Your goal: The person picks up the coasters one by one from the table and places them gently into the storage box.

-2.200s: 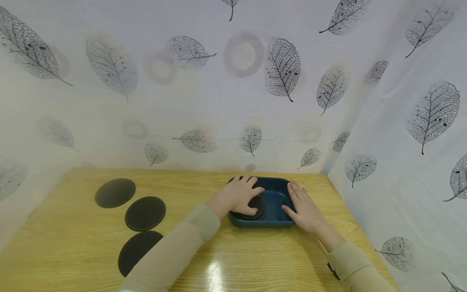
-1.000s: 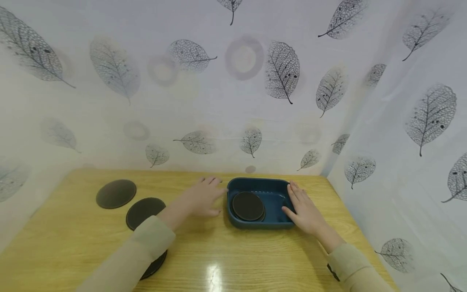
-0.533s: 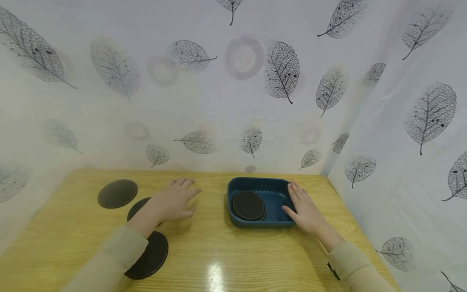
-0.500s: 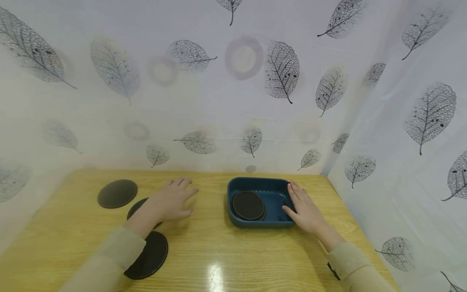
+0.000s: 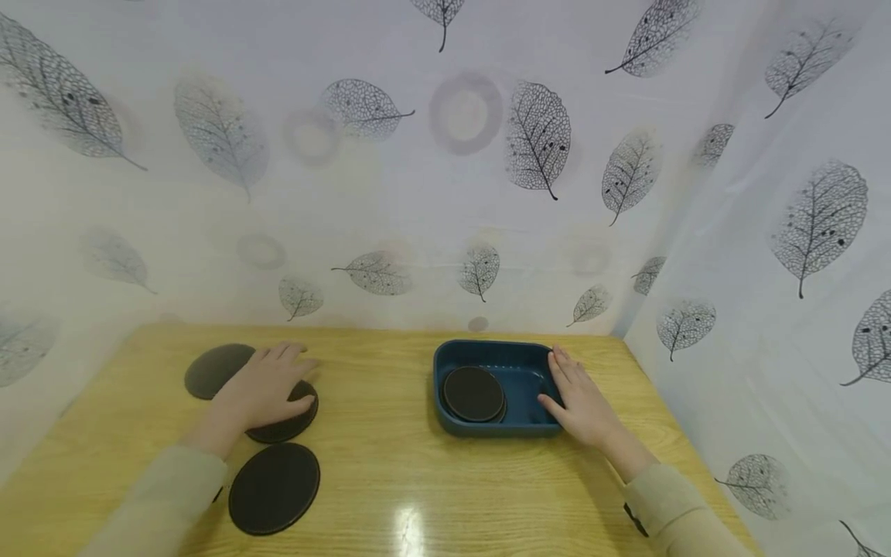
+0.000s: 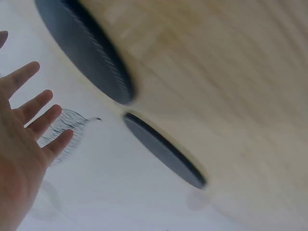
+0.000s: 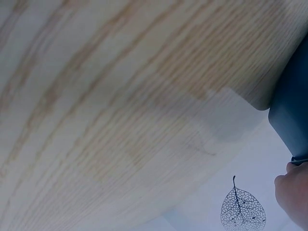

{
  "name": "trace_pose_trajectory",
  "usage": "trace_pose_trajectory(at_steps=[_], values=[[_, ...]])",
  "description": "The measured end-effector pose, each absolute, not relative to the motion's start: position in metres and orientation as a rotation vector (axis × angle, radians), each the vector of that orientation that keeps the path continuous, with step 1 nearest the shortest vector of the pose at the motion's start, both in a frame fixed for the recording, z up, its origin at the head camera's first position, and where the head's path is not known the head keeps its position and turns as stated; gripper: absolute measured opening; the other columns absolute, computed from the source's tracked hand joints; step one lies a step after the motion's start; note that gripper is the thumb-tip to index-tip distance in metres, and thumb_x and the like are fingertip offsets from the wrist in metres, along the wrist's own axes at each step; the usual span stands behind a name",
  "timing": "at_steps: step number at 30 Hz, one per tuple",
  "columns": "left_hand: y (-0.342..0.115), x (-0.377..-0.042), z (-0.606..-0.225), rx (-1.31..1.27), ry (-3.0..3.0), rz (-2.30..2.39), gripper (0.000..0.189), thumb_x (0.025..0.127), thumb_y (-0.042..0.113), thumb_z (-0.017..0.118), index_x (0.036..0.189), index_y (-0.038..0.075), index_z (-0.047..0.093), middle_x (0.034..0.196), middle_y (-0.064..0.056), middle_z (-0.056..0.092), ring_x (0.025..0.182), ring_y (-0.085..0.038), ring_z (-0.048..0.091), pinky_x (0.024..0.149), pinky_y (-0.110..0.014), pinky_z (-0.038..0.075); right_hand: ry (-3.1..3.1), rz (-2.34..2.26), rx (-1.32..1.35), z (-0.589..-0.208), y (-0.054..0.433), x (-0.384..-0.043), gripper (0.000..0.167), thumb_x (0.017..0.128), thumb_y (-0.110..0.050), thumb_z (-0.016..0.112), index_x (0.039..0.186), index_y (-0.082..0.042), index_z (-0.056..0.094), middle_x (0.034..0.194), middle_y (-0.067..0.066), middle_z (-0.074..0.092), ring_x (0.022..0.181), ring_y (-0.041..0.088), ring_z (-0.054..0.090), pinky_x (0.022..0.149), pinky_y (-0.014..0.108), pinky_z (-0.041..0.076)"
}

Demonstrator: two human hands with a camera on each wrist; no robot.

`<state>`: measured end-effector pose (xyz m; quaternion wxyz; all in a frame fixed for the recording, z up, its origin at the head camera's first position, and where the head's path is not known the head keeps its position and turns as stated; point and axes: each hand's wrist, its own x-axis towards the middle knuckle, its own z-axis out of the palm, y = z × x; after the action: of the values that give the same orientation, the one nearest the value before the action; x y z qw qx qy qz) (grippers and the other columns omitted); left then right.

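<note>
My left hand (image 5: pixel 264 391), fingers spread and holding nothing, is over the middle black round coaster (image 5: pixel 288 425), partly covering it. Behind it is another coaster (image 5: pixel 212 373), and nearer the front a third coaster (image 5: pixel 274 489) lies flat. In the left wrist view, the hand (image 6: pixel 21 154) shows to the left of two coasters, one large and close (image 6: pixel 86 53), one farther off (image 6: pixel 166 151). My right hand (image 5: pixel 585 402) rests on the right rim of a dark blue rectangular dish (image 5: pixel 525 428), fingers extended, thumb over the inside. Stacked coasters (image 5: pixel 475 394) lie in the dish's left half.
The light wood table (image 5: pixel 390 495) reaches back to a white curtain (image 5: pixel 390 193) printed with skeleton leaves. More curtain (image 5: pixel 766 363) hangs close along the table's right side. The dish stands near the back edge.
My left hand has left the coasters in the dish and moved left across the table to over the middle loose coaster. The right hand has stayed on the dish's rim.
</note>
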<state>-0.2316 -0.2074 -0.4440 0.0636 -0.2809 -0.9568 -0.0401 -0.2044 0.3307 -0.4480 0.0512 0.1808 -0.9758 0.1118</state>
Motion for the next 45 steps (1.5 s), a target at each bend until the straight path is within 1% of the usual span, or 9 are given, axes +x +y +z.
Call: trace_pose_trajectory(at_steps=[6,11,16,21,25,28,32,38,45], values=[[-0.233,-0.235,-0.45,-0.794,-2.893,-0.107,0.055,0.095,0.041,0.074,0.139,0.008,0.068,0.143,-0.027,0.057,0.133,-0.049,0.053,0.105,-0.07,0.045,-2.931,0.355,0.562,-0.451,0.334,-0.204,0.079,0.106,-0.029,0.062,0.161,0.015,0.027,0.171,0.033,0.023,0.159,0.051,0.022,0.127,0.069,0.02],[-0.253,-0.239,-0.453,-0.768,-2.876,-0.023,0.056,0.095,0.043,0.074,0.137,0.007,0.068,0.14,-0.029,0.06,0.13,-0.05,0.056,0.103,-0.07,0.047,-2.921,0.366,0.559,-0.453,0.335,-0.204,0.078,0.105,-0.028,0.063,0.161,0.015,0.027,0.171,0.033,0.024,0.159,0.051,0.023,0.127,0.069,0.021],[-0.269,-0.242,-0.453,-0.738,-2.845,-0.079,0.055,0.092,0.037,0.077,0.133,0.002,0.069,0.133,-0.033,0.061,0.121,-0.054,0.06,0.098,-0.07,0.051,-2.971,0.343,0.529,-0.452,0.334,-0.204,0.078,0.107,-0.029,0.06,0.162,0.014,0.025,0.173,0.031,0.02,0.161,0.049,0.019,0.129,0.067,0.018],[-0.283,-0.249,-0.45,-0.709,-2.869,-0.143,0.055,0.091,0.032,0.079,0.132,-0.003,0.067,0.135,-0.038,0.058,0.123,-0.06,0.057,0.101,-0.076,0.046,-2.968,0.348,0.528,-0.452,0.334,-0.204,0.078,0.107,-0.03,0.059,0.162,0.014,0.024,0.173,0.031,0.02,0.162,0.048,0.018,0.129,0.067,0.018],[-0.292,-0.254,-0.449,-0.67,-2.92,-0.146,0.061,0.091,0.034,0.079,0.134,-0.005,0.065,0.142,-0.039,0.055,0.131,-0.062,0.05,0.106,-0.078,0.041,-2.96,0.347,0.527,-0.453,0.335,-0.205,0.079,0.107,-0.03,0.06,0.162,0.013,0.024,0.173,0.031,0.019,0.162,0.048,0.019,0.129,0.066,0.018],[-0.297,-0.256,-0.449,-0.626,-2.962,-0.143,0.064,0.091,0.04,0.079,0.136,-0.003,0.064,0.145,-0.039,0.053,0.133,-0.062,0.047,0.105,-0.081,0.039,-2.961,0.332,0.53,-0.455,0.336,-0.207,0.079,0.107,-0.031,0.059,0.162,0.013,0.024,0.174,0.029,0.018,0.162,0.048,0.019,0.129,0.066,0.018],[-0.301,-0.262,-0.453,-0.575,-2.999,-0.158,0.068,0.09,0.047,0.078,0.138,0.001,0.062,0.146,-0.04,0.051,0.132,-0.063,0.046,0.101,-0.083,0.039,-2.961,0.317,0.531,-0.456,0.337,-0.208,0.079,0.108,-0.032,0.059,0.163,0.013,0.024,0.174,0.029,0.018,0.162,0.047,0.019,0.13,0.065,0.018],[-0.304,-0.267,-0.462,-0.544,-3.032,-0.147,0.082,0.092,0.053,0.076,0.148,-0.003,0.054,0.15,-0.042,0.044,0.135,-0.065,0.042,0.102,-0.083,0.039,-2.956,0.327,0.537,-0.455,0.336,-0.208,0.078,0.107,-0.03,0.059,0.162,0.013,0.024,0.174,0.029,0.019,0.162,0.048,0.02,0.129,0.065,0.019],[-0.305,-0.266,-0.471,-0.526,-3.059,-0.221,0.079,0.095,0.052,0.072,0.149,-0.002,0.053,0.146,-0.043,0.046,0.131,-0.067,0.046,0.102,-0.08,0.042,-2.963,0.345,0.539,-0.453,0.334,-0.207,0.078,0.108,-0.03,0.059,0.162,0.013,0.023,0.174,0.03,0.018,0.162,0.048,0.019,0.129,0.066,0.018]])
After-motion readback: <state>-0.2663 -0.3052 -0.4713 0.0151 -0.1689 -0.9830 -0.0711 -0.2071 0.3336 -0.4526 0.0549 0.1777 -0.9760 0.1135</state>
